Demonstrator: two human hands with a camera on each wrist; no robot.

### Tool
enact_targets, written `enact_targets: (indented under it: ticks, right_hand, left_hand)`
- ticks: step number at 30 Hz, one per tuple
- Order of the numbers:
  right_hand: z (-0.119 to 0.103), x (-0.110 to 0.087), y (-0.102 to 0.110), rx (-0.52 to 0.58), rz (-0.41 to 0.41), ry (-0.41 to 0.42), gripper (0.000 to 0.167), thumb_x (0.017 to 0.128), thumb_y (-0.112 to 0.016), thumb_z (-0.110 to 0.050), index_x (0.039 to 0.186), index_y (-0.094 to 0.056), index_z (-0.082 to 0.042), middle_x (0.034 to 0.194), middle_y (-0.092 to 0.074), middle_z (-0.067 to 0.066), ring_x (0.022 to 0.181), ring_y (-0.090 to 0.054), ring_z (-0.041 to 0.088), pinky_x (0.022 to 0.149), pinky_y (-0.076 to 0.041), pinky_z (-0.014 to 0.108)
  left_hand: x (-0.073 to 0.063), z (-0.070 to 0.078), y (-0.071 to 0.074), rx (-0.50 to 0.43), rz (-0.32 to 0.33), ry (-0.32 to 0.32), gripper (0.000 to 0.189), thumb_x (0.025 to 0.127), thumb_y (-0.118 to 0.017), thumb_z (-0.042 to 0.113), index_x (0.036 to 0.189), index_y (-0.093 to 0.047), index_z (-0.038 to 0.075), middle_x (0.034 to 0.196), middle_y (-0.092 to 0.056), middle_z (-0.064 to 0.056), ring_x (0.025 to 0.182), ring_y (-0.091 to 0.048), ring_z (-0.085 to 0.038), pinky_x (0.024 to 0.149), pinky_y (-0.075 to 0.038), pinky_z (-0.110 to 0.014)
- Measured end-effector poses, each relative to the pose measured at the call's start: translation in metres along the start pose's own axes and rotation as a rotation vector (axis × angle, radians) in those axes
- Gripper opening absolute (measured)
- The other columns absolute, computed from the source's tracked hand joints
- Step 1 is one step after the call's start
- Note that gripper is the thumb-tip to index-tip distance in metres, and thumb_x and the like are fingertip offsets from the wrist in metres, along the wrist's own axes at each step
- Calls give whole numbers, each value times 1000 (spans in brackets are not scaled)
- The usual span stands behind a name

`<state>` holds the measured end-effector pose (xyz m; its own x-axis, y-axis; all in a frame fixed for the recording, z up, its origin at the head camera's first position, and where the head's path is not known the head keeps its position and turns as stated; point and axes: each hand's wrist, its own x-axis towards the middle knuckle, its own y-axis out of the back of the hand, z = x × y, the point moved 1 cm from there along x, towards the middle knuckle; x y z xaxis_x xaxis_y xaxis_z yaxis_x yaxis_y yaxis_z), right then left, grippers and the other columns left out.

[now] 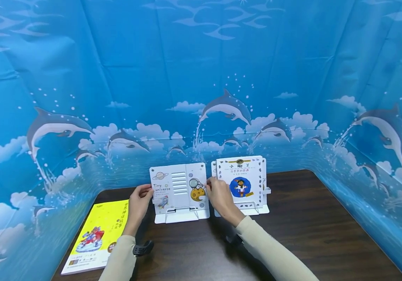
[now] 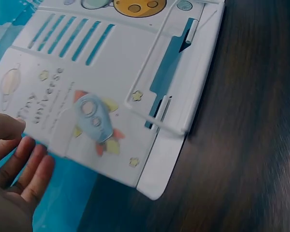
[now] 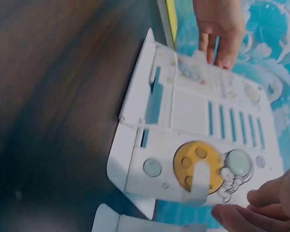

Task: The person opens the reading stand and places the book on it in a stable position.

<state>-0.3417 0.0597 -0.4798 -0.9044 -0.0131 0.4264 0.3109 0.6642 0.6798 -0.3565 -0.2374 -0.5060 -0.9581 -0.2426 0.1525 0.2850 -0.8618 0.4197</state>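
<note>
A white book stand (image 1: 179, 187) printed "Tiny universe", with a rocket, an astronaut and a yellow moon, stands tilted back on the table. A wire holder lies along its lower ledge. My left hand (image 1: 140, 203) is at its left edge, the fingertips (image 2: 46, 166) showing just outside the board. At the opposite edge is my right hand (image 1: 222, 197), its thumb and fingers (image 3: 232, 217) close beside the astronaut print. Whether either hand touches the edge is hard to tell. Right of it, a second white stand (image 1: 265, 208) carries a white picture book (image 1: 240, 171), partly covered by my right hand.
A yellow-covered book (image 1: 106, 214) lies flat at the table's left side, partly behind my left forearm. The dark wooden table (image 1: 313, 226) extends to the right. Behind it hangs a blue sheet (image 1: 186, 78) printed with dolphins and clouds.
</note>
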Motion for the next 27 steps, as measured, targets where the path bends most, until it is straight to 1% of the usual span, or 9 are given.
enact_targets:
  ticks: [4, 6, 8, 13, 16, 19, 21, 24, 27]
  right_hand:
    - [-9, -14, 3, 92, -43, 23, 8, 100, -74, -10, 103, -78, -4, 90, -79, 9, 72, -70, 13, 62, -56, 21]
    - [-14, -22, 1, 189, -110, 19, 6, 99, -73, -8, 100, -78, -4, 86, -78, 7, 68, -70, 11, 59, -55, 19]
    - [-20, -32, -4, 311, -193, -2, 7, 99, -72, -5, 98, -78, -2, 82, -77, 7, 66, -72, 12, 58, -57, 20]
    - [-37, -54, -25, 564, -367, -73, 9, 101, -70, -3, 96, -75, 2, 78, -76, 13, 66, -77, 26, 62, -65, 37]
    - [-51, -63, -39, 652, -435, -117, 11, 101, -69, -4, 95, -75, 3, 77, -76, 15, 67, -77, 34, 66, -66, 50]
    - [-65, -67, -54, 710, -482, -151, 13, 102, -68, -4, 95, -75, 5, 76, -76, 17, 68, -78, 37, 69, -65, 56]
    - [-74, -68, -64, 730, -506, -160, 14, 103, -66, -3, 96, -74, 6, 77, -76, 17, 69, -78, 37, 70, -65, 55]
    - [-84, -67, -78, 737, -535, -154, 15, 103, -64, -3, 99, -74, 7, 78, -77, 18, 69, -78, 35, 69, -66, 51]
    - [-93, -65, -90, 739, -568, -149, 16, 104, -63, -3, 103, -73, 9, 82, -77, 20, 72, -79, 35, 69, -66, 46]
  left_hand:
    - [-10, -3, 17, 24, 37, -3, 38, 108, -64, 27, 138, -62, 4, 131, -69, -20, 114, -70, -31, 89, -54, -10]
    - [-17, -6, 26, 41, 49, 5, 36, 108, -65, 28, 133, -65, 2, 125, -72, -21, 107, -73, -30, 80, -50, -5]
    - [-25, -11, 36, 63, 54, 14, 37, 108, -65, 29, 131, -67, 1, 121, -73, -23, 101, -75, -27, 76, -49, -5]
    - [-43, -28, 65, 99, 53, 58, 41, 107, -66, 31, 133, -69, -1, 119, -76, -23, 97, -77, -24, 75, -53, -9]
    - [-49, -37, 82, 131, 64, 87, 40, 107, -66, 30, 132, -70, -2, 116, -77, -23, 92, -77, -23, 72, -55, -13]
    - [-51, -44, 99, 186, 96, 114, 38, 108, -64, 27, 128, -72, -4, 109, -78, -23, 85, -76, -20, 67, -58, -17]
    - [-50, -47, 110, 225, 113, 134, 37, 108, -61, 25, 127, -72, -5, 106, -78, -22, 83, -76, -21, 64, -59, -21]
    - [-47, -52, 126, 288, 135, 174, 38, 110, -55, 22, 128, -71, -7, 107, -76, -26, 87, -75, -30, 65, -61, -29]
    - [-43, -58, 139, 370, 144, 223, 41, 109, -53, 21, 131, -67, -11, 116, -72, -32, 101, -71, -42, 76, -60, -45]
